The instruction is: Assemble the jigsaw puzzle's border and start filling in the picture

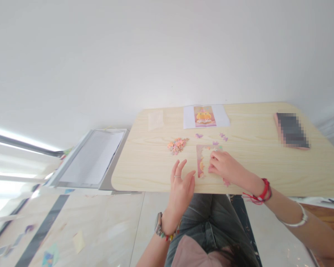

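A partly assembled jigsaw puzzle point(199, 157) lies near the table's front edge, its left and top border pieces joined around a bare middle. Over its right side, my right hand point(227, 165) is closed in a pinch, with a pinkish puzzle piece at the fingertips, mostly hidden. My left hand point(182, 187) hovers at the puzzle's left, fingers spread and holding nothing. A heap of loose puzzle pieces point(177, 145) sits left of the puzzle. Several purple pieces point(223, 136) are scattered beyond it, and some pink pieces point(226, 182) lie partly under my right wrist.
A white sheet with a printed yellow-and-pink picture point(204, 116) lies at the back, beside a pale, clear-looking packet point(156, 119). On the right rests a phone point(292, 129). Left of the wooden table point(256, 128) stands a grey cabinet bearing paper point(93, 157).
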Demonstrator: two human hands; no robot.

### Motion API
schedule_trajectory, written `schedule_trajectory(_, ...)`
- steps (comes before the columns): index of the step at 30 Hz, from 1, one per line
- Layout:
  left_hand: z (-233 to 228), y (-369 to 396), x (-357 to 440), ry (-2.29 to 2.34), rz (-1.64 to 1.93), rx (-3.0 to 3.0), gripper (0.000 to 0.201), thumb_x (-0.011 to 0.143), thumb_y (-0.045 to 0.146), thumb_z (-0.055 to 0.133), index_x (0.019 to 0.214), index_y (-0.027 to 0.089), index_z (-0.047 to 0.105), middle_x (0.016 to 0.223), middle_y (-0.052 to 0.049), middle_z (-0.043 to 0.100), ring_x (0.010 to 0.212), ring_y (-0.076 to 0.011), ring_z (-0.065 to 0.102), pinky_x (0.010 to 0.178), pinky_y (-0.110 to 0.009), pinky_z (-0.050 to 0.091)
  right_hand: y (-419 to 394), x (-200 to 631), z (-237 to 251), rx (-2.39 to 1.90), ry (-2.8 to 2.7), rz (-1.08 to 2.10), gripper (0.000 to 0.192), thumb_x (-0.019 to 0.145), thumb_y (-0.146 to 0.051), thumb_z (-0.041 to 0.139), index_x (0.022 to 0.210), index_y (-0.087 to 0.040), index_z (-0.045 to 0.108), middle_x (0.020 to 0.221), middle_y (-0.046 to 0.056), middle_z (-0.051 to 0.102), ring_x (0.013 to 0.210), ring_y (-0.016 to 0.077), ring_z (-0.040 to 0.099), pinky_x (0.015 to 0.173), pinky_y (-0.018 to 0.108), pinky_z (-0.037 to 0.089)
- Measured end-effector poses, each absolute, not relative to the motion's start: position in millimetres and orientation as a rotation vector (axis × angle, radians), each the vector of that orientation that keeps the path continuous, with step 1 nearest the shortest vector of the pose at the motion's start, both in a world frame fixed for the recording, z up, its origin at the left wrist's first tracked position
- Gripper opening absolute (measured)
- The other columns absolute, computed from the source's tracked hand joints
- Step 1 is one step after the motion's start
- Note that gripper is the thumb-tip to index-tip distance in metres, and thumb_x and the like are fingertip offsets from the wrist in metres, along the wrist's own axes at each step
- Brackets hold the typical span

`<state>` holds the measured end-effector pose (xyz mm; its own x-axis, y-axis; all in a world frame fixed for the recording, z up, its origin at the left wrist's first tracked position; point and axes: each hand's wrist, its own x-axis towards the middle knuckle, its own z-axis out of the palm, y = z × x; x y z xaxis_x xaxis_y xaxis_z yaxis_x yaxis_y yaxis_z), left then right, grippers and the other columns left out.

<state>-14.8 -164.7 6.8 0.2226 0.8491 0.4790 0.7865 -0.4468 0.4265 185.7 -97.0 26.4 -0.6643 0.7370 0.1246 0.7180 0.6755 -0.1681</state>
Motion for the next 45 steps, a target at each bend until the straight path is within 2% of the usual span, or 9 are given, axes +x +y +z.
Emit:
schedule_trajectory(3, 7, -165, -13, 1.583, 1.024, 2.374, 0.020, 0.084, 0.008, 0.048, 0.096, 0.019, 0.060, 0.131, -0.011, 0.036, 0.131, -0.0306, 0.026, 0.098, -0.051, 0.042, -104, 188, 27, -1.192, -2.658, 0.183, 0.011, 0.081, -0.022, 0.059, 0.073, -0.015, 0.062, 0.080, 0.007, 0.056, 0.077, 0.0188, 0.053, 0.072, 0.033, 0.041)
schedule_trajectory(6, 7, -166, -11, 1.570, 1.011, 2.370, 0.022, 0.084, 0.008, 0.048, 0.098, 0.020, 0.060, 0.131, -0.010, 0.036, 0.131, -0.0306, 0.025, 0.099, -0.051, 0.042, -106, 192, 33, -1.155, -2.646, 0.296, 0.008, 0.083, -0.016, 0.055, 0.083, -0.017, 0.063, 0.082, 0.004, 0.055, 0.073, 0.0158, 0.053, 0.065, 0.029, 0.041)
schedule_trajectory(12, 6, -166, -7, 1.572, 0.981, 2.363, 0.025, 0.084, 0.008, 0.048, 0.102, 0.022, 0.060, 0.132, -0.010, 0.034, 0.132, -0.0309, 0.022, 0.101, -0.051, 0.040, -98, 189, 31, -1.145, -2.680, 0.345, 0.010, 0.081, -0.016, 0.058, 0.070, -0.015, 0.059, 0.077, 0.004, 0.054, 0.070, 0.0153, 0.052, 0.065, 0.029, 0.043)
schedule_trajectory(18, 5, -166, -9, 1.586, 0.992, 2.368, 0.023, 0.083, 0.008, 0.049, 0.099, 0.020, 0.060, 0.132, -0.010, 0.035, 0.132, -0.0306, 0.023, 0.100, -0.050, 0.042, -112, 179, 28, -1.142, -2.617, 0.287, 0.011, 0.082, -0.023, 0.058, 0.075, -0.015, 0.058, 0.080, 0.005, 0.056, 0.075, 0.0182, 0.054, 0.068, 0.032, 0.044)
schedule_trajectory(24, 6, -168, -11, 1.568, 0.992, 2.373, 0.020, 0.084, 0.011, 0.049, 0.099, 0.020, 0.060, 0.132, -0.011, 0.035, 0.132, -0.0303, 0.025, 0.100, -0.050, 0.042, -143, 158, 26, -1.216, -2.481, 0.211, 0.007, 0.083, -0.023, 0.056, 0.080, -0.017, 0.058, 0.086, 0.005, 0.059, 0.082, 0.0197, 0.056, 0.080, 0.039, 0.041)
schedule_trajectory(31, 3, -170, -14, 1.570, 0.994, 2.374, 0.017, 0.084, 0.011, 0.050, 0.095, 0.019, 0.061, 0.131, -0.011, 0.036, 0.132, -0.0306, 0.025, 0.099, -0.050, 0.042, -156, 146, 15, -1.395, -2.372, 0.077, 0.010, 0.085, -0.024, 0.054, 0.079, -0.018, 0.058, 0.083, 0.005, 0.059, 0.081, 0.0201, 0.056, 0.085, 0.042, 0.038)
schedule_trajectory(45, 3, -171, -12, 1.561, 0.918, 2.378, 0.028, 0.083, 0.009, 0.050, 0.102, 0.025, 0.063, 0.133, -0.008, 0.035, 0.133, -0.0302, 0.024, 0.100, -0.050, 0.043, -156, 149, 10, -1.362, -2.390, 0.158, 0.011, 0.087, -0.023, 0.050, 0.083, -0.017, 0.058, 0.086, 0.008, 0.058, 0.083, 0.0211, 0.056, 0.077, 0.038, 0.043)
